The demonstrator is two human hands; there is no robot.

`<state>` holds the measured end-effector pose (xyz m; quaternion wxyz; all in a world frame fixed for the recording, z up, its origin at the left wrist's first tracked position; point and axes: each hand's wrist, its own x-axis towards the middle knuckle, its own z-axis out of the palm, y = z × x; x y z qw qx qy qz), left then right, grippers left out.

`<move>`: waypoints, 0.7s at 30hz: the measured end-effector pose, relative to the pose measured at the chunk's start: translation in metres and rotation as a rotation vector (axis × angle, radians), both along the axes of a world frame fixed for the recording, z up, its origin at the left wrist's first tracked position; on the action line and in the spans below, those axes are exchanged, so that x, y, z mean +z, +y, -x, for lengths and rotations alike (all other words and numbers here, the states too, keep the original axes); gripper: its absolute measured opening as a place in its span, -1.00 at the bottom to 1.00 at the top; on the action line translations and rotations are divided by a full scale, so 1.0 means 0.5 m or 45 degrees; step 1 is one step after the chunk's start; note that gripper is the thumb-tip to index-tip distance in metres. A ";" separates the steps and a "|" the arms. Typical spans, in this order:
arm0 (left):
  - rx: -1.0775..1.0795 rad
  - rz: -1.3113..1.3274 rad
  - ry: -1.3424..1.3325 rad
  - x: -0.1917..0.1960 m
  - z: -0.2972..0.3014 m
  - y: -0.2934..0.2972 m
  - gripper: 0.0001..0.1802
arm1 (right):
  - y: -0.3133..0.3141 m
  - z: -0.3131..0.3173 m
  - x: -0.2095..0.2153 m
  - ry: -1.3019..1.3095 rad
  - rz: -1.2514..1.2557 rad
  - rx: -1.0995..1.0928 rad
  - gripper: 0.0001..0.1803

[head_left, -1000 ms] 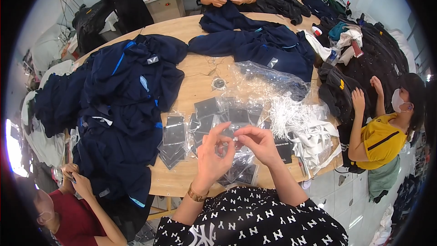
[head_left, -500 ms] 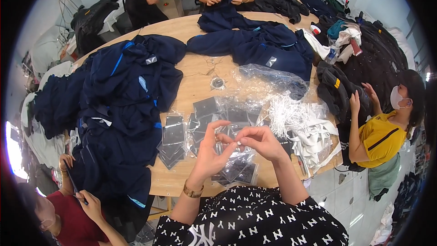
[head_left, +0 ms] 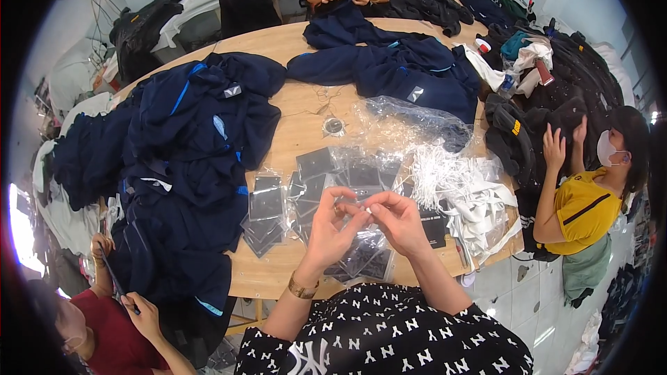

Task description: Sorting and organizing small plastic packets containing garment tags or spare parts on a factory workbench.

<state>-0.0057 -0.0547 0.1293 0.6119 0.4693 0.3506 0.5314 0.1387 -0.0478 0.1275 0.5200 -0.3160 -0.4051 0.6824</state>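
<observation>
Over the front of the table, my left hand (head_left: 332, 236) and my right hand (head_left: 399, 226) meet fingertip to fingertip. Both pinch a small white piece (head_left: 367, 211), possibly the end of a tag string; its exact kind is too small to make out. Below them lie clear plastic sachets (head_left: 267, 198) with dark cards inside, some stacked and overlapping. A dark printed card (head_left: 433, 230) rests just right of my right hand. Beyond it spreads a bundle of white strings (head_left: 439, 173), with white fabric strips (head_left: 479, 212) alongside.
Navy garments (head_left: 194, 132) cover the table's left side, and more (head_left: 410, 73) lie at the back. A crumpled clear bag (head_left: 424, 119) sits beyond the sachets. Dark garments (head_left: 570, 76) are heaped at right. Co-workers sit or stand left, right and across the wooden table (head_left: 306, 114).
My hands have shifted slightly, still joined at the small white piece. More of the dark printed card shows. The person at right raised their hands; the one standing at the back moved right.
</observation>
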 end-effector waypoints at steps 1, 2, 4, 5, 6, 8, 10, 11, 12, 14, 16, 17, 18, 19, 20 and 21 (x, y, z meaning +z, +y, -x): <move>0.001 -0.002 0.001 -0.002 0.002 0.002 -0.64 | 0.000 0.002 0.002 -0.008 0.002 -0.037 -0.88; -0.024 0.021 -0.029 -0.007 0.006 0.006 -0.69 | 0.000 0.003 0.005 -0.016 0.004 -0.074 -0.88; -0.052 0.044 -0.058 -0.016 0.012 0.010 -0.74 | 0.000 0.003 0.011 -0.121 -0.063 -0.089 -0.87; -0.054 0.039 -0.063 -0.021 0.014 0.011 -0.79 | 0.000 0.003 0.014 -0.227 -0.127 -0.103 -0.87; -0.056 0.034 -0.068 -0.023 0.015 0.011 -0.83 | -0.001 0.004 0.019 -0.226 -0.127 -0.105 -0.87; -0.020 0.029 -0.041 -0.019 0.013 0.011 -0.85 | -0.002 0.007 0.027 -0.250 -0.125 -0.145 -0.87; 0.018 0.024 -0.015 -0.019 0.011 0.011 -0.88 | -0.003 0.012 0.027 -0.226 -0.118 -0.165 -0.87; 0.028 0.018 -0.030 -0.019 0.010 0.011 -0.88 | -0.003 0.013 0.027 -0.202 -0.111 -0.182 -0.87; 0.039 0.012 -0.045 -0.020 0.010 0.011 -0.88 | -0.003 0.013 0.027 -0.202 -0.111 -0.183 -0.87; 0.050 0.010 -0.044 -0.020 0.008 0.011 -0.87 | -0.002 0.014 0.025 -0.170 -0.095 -0.184 -0.87; 0.062 0.008 -0.043 -0.019 0.005 0.010 -0.87 | -0.004 0.017 0.026 -0.169 -0.104 -0.201 -0.87; 0.076 -0.013 -0.051 -0.018 0.003 0.009 -0.88 | -0.006 0.019 0.026 -0.167 -0.113 -0.217 -0.88; 0.090 -0.033 -0.059 -0.018 0.000 0.009 -0.88 | -0.008 0.020 0.026 -0.168 -0.112 -0.219 -0.88; 0.089 -0.033 -0.059 -0.018 -0.002 0.009 -0.88 | -0.011 0.023 0.025 -0.184 -0.130 -0.251 -0.88; 0.108 -0.049 -0.068 -0.018 -0.005 0.008 -0.88 | -0.013 0.025 0.025 -0.200 -0.147 -0.283 -0.88; 0.128 -0.065 -0.077 -0.019 -0.006 0.008 -0.88 | -0.014 0.026 0.024 -0.200 -0.146 -0.283 -0.88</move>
